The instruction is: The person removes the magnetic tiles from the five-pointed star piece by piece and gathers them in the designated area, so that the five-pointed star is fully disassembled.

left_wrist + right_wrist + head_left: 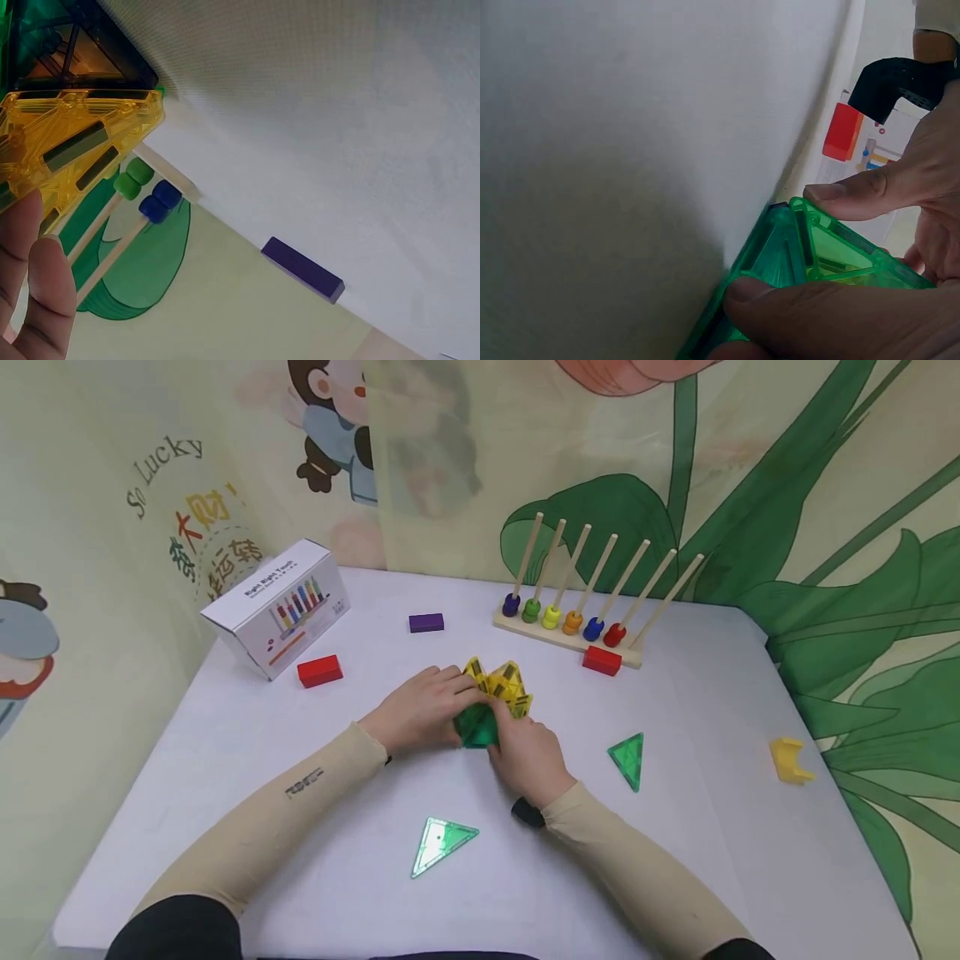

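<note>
Gripping one yellow-and-green tile cluster (491, 706), left hand (420, 710) and right hand (528, 760) leave two green triangles (441, 843) loose.

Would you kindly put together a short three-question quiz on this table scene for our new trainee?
1. True or false: both hands, left hand and right hand, hold the tile cluster.
2. How many loose green triangles, such as the near triangle, lie flat on the table?
3. Which block touches the peg rack: A purple block, B right red block?

Key: 1 true; 2 two; 3 B.
</note>
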Motion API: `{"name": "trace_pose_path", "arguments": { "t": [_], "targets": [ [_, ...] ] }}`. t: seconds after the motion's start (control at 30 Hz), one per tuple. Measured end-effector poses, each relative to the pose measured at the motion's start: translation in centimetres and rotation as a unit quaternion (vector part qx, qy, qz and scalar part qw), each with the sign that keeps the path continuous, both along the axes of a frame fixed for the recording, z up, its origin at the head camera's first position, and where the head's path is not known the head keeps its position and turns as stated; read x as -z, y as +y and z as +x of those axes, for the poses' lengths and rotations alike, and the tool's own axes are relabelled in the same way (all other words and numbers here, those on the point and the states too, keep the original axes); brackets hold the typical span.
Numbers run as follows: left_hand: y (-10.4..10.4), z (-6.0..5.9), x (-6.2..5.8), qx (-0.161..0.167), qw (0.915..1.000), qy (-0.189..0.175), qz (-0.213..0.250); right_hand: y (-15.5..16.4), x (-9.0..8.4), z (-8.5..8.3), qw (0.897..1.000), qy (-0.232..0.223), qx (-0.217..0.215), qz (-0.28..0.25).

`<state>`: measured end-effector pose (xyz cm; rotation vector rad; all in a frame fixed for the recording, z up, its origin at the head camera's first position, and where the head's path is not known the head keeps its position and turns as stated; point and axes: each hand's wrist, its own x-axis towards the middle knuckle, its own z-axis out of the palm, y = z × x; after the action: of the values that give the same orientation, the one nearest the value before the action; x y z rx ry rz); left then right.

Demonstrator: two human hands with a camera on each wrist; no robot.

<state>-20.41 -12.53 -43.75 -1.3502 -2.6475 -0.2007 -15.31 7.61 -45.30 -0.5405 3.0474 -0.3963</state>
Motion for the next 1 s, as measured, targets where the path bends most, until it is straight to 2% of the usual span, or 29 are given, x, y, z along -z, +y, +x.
{"name": "trace_pose_path", "arguments": {
  "t": [0.13, 0.5, 0.7, 1.0],
  "targets": [
    [-0.1, 0.0, -0.2, -0.001, 1.0, -0.001, 0.004, 0.0, -0.1, -0.3, 1.0, 0.007, -0.007, -0.005],
    [0.1, -0.1, 0.0, 0.001, 1.0, 0.003, 0.008, 0.2, -0.2, -0.4, 0.999, -0.026, 0.005, -0.02],
    [0.1, -0.1, 0.0, -0.004, 1.0, 0.006, 0.001, 1.0, -0.3, 0.1, 0.997, -0.03, -0.016, -0.063],
    [0.1, 0.1, -0.1, -0.016, 0.9998, -0.005, -0.01, 4.8, -0.4, 2.1, 0.986, -0.128, -0.061, -0.084]
  ]
}}
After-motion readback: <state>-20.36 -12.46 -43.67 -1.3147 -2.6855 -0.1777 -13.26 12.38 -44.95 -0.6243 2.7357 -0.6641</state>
